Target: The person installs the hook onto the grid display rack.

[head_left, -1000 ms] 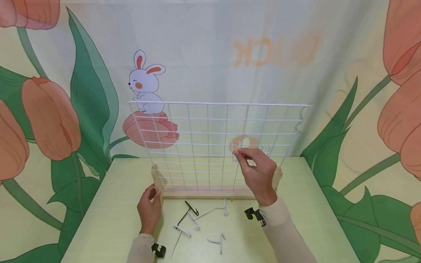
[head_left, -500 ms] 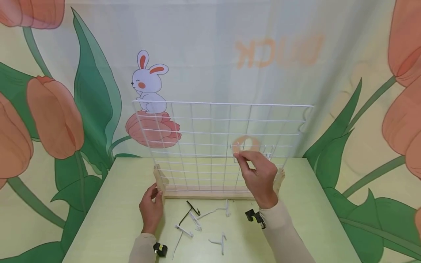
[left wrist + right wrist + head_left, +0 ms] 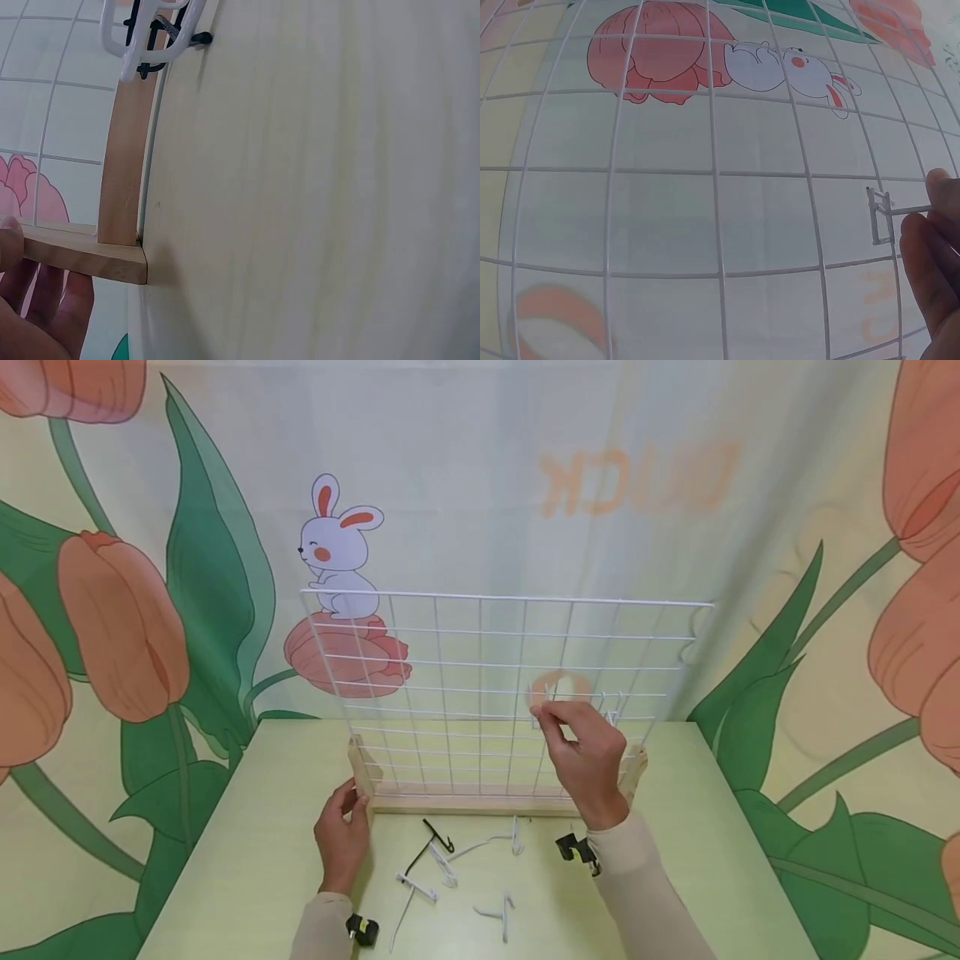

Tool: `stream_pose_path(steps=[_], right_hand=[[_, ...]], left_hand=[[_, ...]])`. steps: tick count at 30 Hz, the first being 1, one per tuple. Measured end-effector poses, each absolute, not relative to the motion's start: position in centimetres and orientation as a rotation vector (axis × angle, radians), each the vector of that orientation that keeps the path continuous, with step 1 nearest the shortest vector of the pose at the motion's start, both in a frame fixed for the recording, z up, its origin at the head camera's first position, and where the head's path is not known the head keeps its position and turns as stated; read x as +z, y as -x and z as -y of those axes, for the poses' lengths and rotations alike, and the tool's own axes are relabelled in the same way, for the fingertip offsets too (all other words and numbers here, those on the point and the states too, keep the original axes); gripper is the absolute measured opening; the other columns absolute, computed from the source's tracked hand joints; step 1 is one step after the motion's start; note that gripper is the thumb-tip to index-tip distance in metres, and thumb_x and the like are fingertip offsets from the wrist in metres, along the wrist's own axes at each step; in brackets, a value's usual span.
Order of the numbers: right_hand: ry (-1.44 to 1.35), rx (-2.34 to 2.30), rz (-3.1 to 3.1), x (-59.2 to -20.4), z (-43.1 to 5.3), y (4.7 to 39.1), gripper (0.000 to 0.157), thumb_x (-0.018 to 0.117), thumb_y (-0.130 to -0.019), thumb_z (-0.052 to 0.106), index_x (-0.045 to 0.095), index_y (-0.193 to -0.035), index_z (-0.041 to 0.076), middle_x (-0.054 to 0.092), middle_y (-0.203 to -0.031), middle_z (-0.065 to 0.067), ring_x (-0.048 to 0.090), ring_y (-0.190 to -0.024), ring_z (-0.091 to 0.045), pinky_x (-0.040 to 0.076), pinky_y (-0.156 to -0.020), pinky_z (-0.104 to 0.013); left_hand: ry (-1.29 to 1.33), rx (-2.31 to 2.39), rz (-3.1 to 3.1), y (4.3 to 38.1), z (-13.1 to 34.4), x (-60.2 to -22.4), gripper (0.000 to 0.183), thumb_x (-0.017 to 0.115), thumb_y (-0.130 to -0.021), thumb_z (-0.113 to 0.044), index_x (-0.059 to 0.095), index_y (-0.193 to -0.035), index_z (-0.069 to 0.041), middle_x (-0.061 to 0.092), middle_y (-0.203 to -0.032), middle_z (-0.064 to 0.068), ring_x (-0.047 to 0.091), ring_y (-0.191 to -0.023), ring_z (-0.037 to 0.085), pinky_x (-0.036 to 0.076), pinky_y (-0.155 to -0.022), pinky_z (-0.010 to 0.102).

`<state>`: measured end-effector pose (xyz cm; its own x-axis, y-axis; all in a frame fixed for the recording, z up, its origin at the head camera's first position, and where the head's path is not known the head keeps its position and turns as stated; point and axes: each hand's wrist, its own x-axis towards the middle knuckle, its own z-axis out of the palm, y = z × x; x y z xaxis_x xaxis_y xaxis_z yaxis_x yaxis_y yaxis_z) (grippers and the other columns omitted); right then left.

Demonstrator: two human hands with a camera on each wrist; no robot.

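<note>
A white wire grid panel [image 3: 510,598] stands upright in a wooden base [image 3: 480,808]. My right hand [image 3: 588,760] pinches the stem of a white wire hook [image 3: 880,217] between thumb and fingers. In the right wrist view the hook's back frame is against the grid wires; whether it is latched I cannot tell. My left hand [image 3: 343,842] holds the base's left wooden end piece [image 3: 82,253], thumb on one side and fingers on the other. Another white hook [image 3: 611,717] is on the grid, partly behind the right hand.
On the table before the base lie a black hook [image 3: 438,835] and several white hooks [image 3: 417,887], some overlapping. A single white hook [image 3: 506,917] lies nearer the front. A printed curtain [image 3: 465,468] hangs behind the panel.
The right hand stays at the same part of the grid, with only slight movement, still pinching the hook. The left hand keeps its hold on the base. The head view has shifted a little.
</note>
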<state>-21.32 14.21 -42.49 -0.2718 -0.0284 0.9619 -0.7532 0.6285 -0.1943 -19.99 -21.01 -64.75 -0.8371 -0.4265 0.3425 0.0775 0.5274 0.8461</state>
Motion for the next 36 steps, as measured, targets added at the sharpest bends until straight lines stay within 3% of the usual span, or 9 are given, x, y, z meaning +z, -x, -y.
stream_pose_path(steps=[13,27,32,36], right_hand=[[-0.657,0.827,1.734,-44.2,-13.8,20.7,0.022,0.092,-0.077,0.003,0.081,-0.097,0.002,0.081,-0.089,-0.008,0.077,-0.075,-0.020,0.063,-0.066,-0.033],[-0.671,0.820,1.745,-45.6,-14.0,20.7,0.022,0.091,-0.078,0.001,0.082,-0.098,0.002,0.082,-0.092,-0.011,0.079,-0.077,-0.022,0.064,-0.069,-0.037],[-0.601,0.837,1.795,-46.5,-14.2,19.5,0.021,0.091,-0.079,0.005,0.083,-0.098,0.004,0.082,-0.092,-0.009,0.078,-0.075,-0.020,0.063,-0.069,-0.036],[-0.593,0.855,1.861,-48.0,-14.4,18.2,0.017,0.089,-0.079,0.005,0.082,-0.094,0.005,0.081,-0.090,-0.007,0.076,-0.073,-0.019,0.063,-0.068,-0.034]], left_hand=[[-0.284,-1.303,2.249,19.8,20.8,-64.5,0.037,0.071,-0.101,-0.008,0.068,-0.138,-0.012,0.077,-0.119,0.014,0.074,-0.107,0.031,0.057,-0.082,0.037],[-0.260,-1.288,2.219,20.3,21.0,-64.1,0.036,0.072,-0.101,-0.009,0.070,-0.137,-0.012,0.077,-0.118,0.014,0.075,-0.104,0.030,0.052,-0.079,0.027],[-0.277,-1.299,2.231,20.0,21.0,-64.1,0.036,0.071,-0.101,-0.009,0.069,-0.137,-0.011,0.077,-0.119,0.015,0.074,-0.106,0.031,0.053,-0.081,0.031],[-0.286,-1.305,2.241,19.7,21.0,-64.5,0.036,0.071,-0.102,-0.010,0.069,-0.137,-0.012,0.077,-0.119,0.014,0.074,-0.106,0.030,0.053,-0.080,0.027]])
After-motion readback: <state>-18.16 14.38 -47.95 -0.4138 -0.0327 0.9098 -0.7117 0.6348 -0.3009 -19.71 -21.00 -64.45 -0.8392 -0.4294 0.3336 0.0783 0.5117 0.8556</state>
